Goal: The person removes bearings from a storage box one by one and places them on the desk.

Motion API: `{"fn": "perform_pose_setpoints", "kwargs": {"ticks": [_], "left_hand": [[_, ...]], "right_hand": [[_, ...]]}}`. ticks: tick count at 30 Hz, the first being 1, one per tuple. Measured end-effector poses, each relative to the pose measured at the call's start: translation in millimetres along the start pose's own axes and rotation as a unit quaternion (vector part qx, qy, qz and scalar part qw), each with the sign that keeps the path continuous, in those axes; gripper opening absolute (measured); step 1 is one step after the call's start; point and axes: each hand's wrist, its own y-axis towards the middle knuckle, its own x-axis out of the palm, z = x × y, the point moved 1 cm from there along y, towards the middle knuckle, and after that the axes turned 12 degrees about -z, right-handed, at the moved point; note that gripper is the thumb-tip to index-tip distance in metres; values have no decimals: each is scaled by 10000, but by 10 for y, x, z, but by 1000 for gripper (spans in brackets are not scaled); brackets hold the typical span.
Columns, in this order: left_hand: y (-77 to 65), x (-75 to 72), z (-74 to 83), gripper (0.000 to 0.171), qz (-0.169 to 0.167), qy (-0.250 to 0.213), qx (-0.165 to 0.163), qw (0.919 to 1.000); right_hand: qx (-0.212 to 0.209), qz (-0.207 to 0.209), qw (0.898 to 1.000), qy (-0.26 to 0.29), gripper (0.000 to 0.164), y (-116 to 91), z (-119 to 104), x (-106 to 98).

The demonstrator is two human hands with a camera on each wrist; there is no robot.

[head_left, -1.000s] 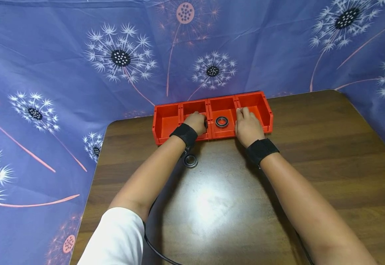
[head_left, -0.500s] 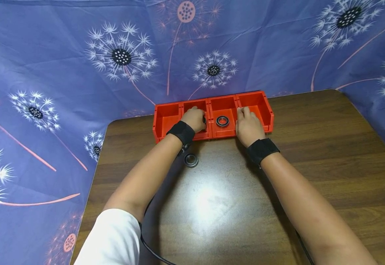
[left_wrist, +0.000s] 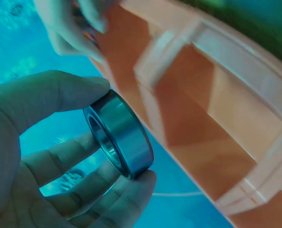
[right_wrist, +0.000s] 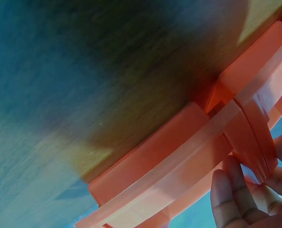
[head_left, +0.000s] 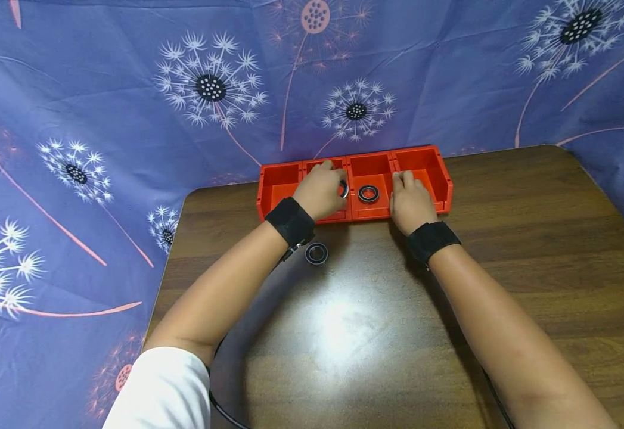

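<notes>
My left hand (head_left: pixel 319 192) is over the second compartment from the left of a red parts bin (head_left: pixel 357 215). It pinches a ball bearing (left_wrist: pixel 124 135) between thumb and fingertips; in the left wrist view the ring is tilted, its steel outer side showing. My right hand (head_left: pixel 412 204) grips the divider (right_wrist: pixel 250 137) between the third and fourth compartments, with fingers on both sides of that wall. A second bearing (head_left: pixel 368 193) lies flat in the third compartment. On the table, just in front of the bin, lies another bearing (head_left: pixel 317 254).
The bin stands at the back of a brown wooden table (head_left: pixel 387 357), close to a blue curtain (head_left: pixel 440 71) with dandelion prints. Black straps (head_left: pixel 432 240) wrap both wrists, and a dark cable (head_left: pixel 223 411) runs down beside the left arm.
My left hand has risen within the second compartment, bringing the pinched bearing more into sight. The right hand keeps its grip on the divider. The head view has shifted slightly.
</notes>
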Motion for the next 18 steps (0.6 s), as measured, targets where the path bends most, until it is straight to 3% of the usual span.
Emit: {"fn": "perform_pose_setpoints", "kwargs": {"ticks": [4, 9, 18], "left_hand": [[-112, 108, 118, 53, -166, 122, 357, 9991], [-171, 363, 170, 48, -375, 256, 740, 9962], [-171, 755, 127, 49, -720, 473, 918, 9920]], "right_hand": [[75, -42, 10000, -22, 54, -3, -13, -18], [30, 22, 10000, -78, 53, -16, -11, -17], [90, -71, 9999, -85, 53, -13, -12, -15]]}}
